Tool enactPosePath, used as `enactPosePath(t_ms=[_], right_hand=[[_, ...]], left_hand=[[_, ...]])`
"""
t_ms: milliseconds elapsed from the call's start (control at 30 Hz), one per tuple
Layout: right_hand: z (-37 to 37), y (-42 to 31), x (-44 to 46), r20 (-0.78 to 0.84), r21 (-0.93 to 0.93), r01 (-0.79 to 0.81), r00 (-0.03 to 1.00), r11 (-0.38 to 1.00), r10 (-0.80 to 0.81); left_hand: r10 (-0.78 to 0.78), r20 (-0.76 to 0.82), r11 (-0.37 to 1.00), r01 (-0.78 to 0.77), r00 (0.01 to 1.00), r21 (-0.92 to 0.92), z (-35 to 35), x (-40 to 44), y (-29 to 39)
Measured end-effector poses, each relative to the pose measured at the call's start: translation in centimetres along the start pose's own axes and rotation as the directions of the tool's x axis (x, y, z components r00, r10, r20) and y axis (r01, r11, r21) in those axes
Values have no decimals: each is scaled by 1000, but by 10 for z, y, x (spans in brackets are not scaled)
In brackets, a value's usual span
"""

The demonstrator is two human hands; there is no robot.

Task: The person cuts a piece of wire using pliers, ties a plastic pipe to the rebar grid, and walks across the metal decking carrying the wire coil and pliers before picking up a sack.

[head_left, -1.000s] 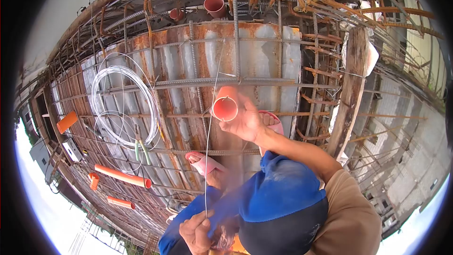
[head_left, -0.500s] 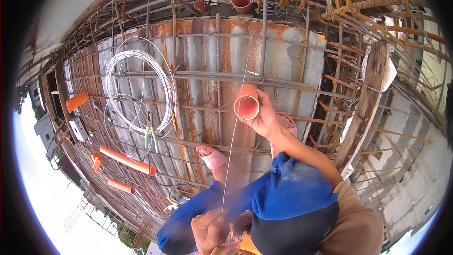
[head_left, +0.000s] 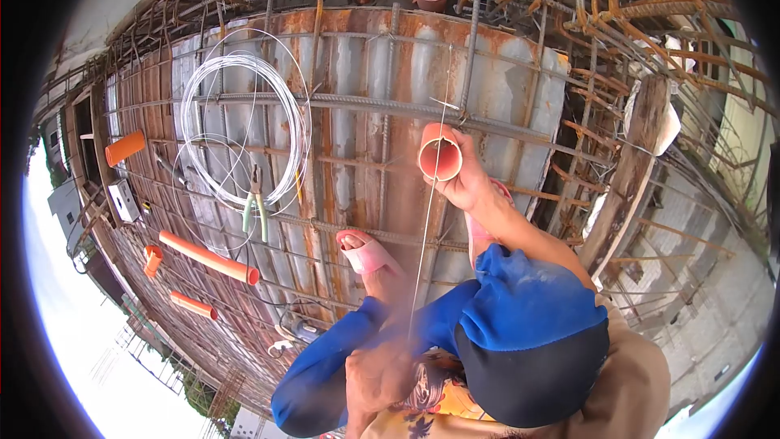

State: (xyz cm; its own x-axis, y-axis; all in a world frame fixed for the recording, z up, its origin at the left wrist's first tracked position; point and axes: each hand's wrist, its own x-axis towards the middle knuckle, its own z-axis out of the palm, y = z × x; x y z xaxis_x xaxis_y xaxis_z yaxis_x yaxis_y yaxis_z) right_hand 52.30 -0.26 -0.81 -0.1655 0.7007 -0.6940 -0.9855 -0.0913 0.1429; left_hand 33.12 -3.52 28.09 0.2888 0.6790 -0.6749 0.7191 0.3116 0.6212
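A short orange pipe piece [head_left: 428, 136] is held in my right hand [head_left: 470, 183], its open end facing up toward me and its rim notched. A thin pale wire [head_left: 424, 256] runs from the rebar grid, across the pipe's mouth, down toward my lap. At its lower end, my left hand [head_left: 378, 374] is closed on the wire, slightly blurred. Both hands are apart, one above the rebar and one close to my body.
Coiled wire [head_left: 187, 118] and green-handled pliers [head_left: 255, 203] lie on the rebar grid [head_left: 357, 103] over corrugated sheets. Orange pipes [head_left: 209, 258] lie at the left. A wooden post [head_left: 630, 171] stands at the right, near rusty bars. My pink-sandalled foot [head_left: 366, 254] rests mid-grid.
The view has shifted. The wire now crosses the middle of the pipe's mouth instead of passing by its left side. My left hand has turned, still gripping the wire.
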Motion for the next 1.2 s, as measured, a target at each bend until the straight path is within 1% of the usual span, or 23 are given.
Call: enactPosePath(t_ms=[67, 133, 200, 300, 333, 367, 433, 467, 533, 667, 800, 867, 900, 967, 1000, 1067, 1100, 1200], right_hand=[[0, 1, 1, -17, 19, -16, 1000, 1000, 16], [1, 0, 1, -51, 52, -16, 999, 999, 19], [5, -1, 1, -58, 9, 14, 998, 1000, -13], [12, 2, -4, -108, -22, 38, 993, 999, -40], [14, 3, -4, -128, -28, 43, 991, 999, -47], [7, 1, -1, -56, -73, 33, 998, 997, -37], [8, 3, 0, -87, -54, 52, 995, 997, -56], [8, 3, 1, -102, -46, 63, 992, 997, -67], [6, 3, 3, -91, -48, 58, 994, 997, -62], [-5, 2, 13, -69, -31, 39, 997, 999, -41], [-10, 2, 15, -9, -33, 50, 999, 998, -50], [-18, 2, 20, 12, -21, 32, 999, 999, -32], [-18, 1, 22, 32, 21, 26, 999, 999, -26], [-24, 0, 23, 61, 108, 12, 998, 994, -18], [-22, 0, 21, 79, 114, 7, 997, 993, -16], [-16, 0, 18, 110, 120, -5, 994, 993, -8], [-15, 0, 18, 102, 122, -11, 995, 992, -2], [-11, 2, 19, -10, 198, 21, 1000, 980, -20]], left_hand=[[-56, 2, 998, 56, 998, -32, 0, -1, 3], [32, -52, 997, -35, 998, -69, 2, -2, -7], [72, -39, 995, -74, 997, -71, 2, -3, -9], [71, 65, 997, -70, 995, -15, -2, -2, -4], [89, 28, 995, -88, 996, -41, 1, -4, -9], [105, -9, 992, -105, 994, -65, 6, -6, -17], [104, -22, 992, -105, 994, -76, 10, -8, -17], [86, 2, 994, -86, 996, -63, 11, -9, -14], [83, 6, 995, -82, 997, -64, 14, -9, -12], [146, -81, 984, -153, 986, -91, 25, -19, -31], [168, -128, 963, -190, 977, -189, 25, -20, -25], [219, -61, 974, -222, 974, -44, 21, -19, -21], [240, -22, 970, -240, 970, 31, 19, -19, -21], [225, -53, 974, -224, 973, 26, 23, -22, -25], [219, -63, 976, -218, 974, 20, 25, -23, -28], [156, -57, 987, -158, 986, -27, 27, -26, -32], [127, -56, 990, -130, 990, -48, 28, -27, -34], [47, -118, 964, -76, 992, -254, 37, -32, -45]])
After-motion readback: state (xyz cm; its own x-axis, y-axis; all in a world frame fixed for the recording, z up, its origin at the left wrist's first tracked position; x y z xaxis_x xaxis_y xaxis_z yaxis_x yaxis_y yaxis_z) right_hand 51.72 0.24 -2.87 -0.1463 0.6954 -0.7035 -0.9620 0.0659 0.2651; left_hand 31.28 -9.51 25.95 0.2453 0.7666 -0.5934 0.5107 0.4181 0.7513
